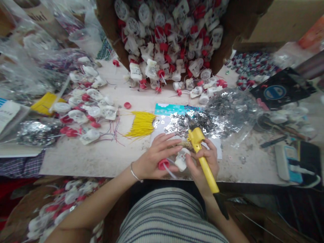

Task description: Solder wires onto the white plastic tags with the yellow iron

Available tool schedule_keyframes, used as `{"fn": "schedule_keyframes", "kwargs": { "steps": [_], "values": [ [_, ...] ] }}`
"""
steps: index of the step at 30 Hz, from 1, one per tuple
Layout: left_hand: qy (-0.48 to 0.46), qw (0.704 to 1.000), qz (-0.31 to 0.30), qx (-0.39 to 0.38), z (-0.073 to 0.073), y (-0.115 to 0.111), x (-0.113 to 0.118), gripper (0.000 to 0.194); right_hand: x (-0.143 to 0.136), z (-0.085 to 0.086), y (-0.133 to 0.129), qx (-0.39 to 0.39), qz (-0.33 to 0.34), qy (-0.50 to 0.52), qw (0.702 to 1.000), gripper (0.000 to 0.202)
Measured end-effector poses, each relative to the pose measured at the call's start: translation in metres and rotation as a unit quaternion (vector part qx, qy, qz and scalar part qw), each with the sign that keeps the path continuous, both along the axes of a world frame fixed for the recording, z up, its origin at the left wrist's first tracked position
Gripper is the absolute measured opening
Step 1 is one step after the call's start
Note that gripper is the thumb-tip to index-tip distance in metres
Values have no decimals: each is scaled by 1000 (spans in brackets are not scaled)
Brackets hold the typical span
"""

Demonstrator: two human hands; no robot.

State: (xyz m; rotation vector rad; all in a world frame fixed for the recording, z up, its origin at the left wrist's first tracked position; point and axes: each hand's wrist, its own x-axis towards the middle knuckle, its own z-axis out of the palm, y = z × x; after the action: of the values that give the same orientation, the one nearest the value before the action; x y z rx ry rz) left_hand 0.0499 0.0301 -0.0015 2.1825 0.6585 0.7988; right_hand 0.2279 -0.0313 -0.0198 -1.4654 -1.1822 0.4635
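My right hand (202, 162) is wrapped round a yellow soldering iron (206, 168), its metal tip pointing up and away from me. The thumb and fingertips of that hand also touch a small white plastic housing (181, 160). Beside it, my left hand (159, 153) has its fingers stretched toward the housing, and a red cap (163, 164) with a pale stem sits between its thumb and fingers. Just beyond my hands lie a bundle of yellow wires (141, 124) and a heap of small shiny metal pieces (177, 123) on a white sheet.
A cardboard box (235, 30) on its side spills white housings and red caps. More housings (88, 111) are piled at the left near a bag of metal pieces (39, 131). On the right are a black box (280, 89) and a white and blue device (288, 163).
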Motion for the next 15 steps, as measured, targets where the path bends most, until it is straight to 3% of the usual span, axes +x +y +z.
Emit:
{"fn": "schedule_keyframes", "kwargs": {
  "steps": [3,5,7,10,15],
  "values": [
    [-16,983,-53,-174,6,3,-1,58,5,2,-1,-12,24,34,999,22],
    [-34,973,-56,-223,14,3,-5,42,8,2,-2,-2,24,20,1000,23],
    [-21,982,-37,-183,21,-1,-10,32,11,2,-3,47,21,-34,998,24],
    [62,997,-5,-52,28,-13,-17,33,12,3,-4,115,28,-118,986,27],
    [160,976,40,144,24,-35,-22,38,8,5,-2,111,-2,-136,984,27]
  ]
}}
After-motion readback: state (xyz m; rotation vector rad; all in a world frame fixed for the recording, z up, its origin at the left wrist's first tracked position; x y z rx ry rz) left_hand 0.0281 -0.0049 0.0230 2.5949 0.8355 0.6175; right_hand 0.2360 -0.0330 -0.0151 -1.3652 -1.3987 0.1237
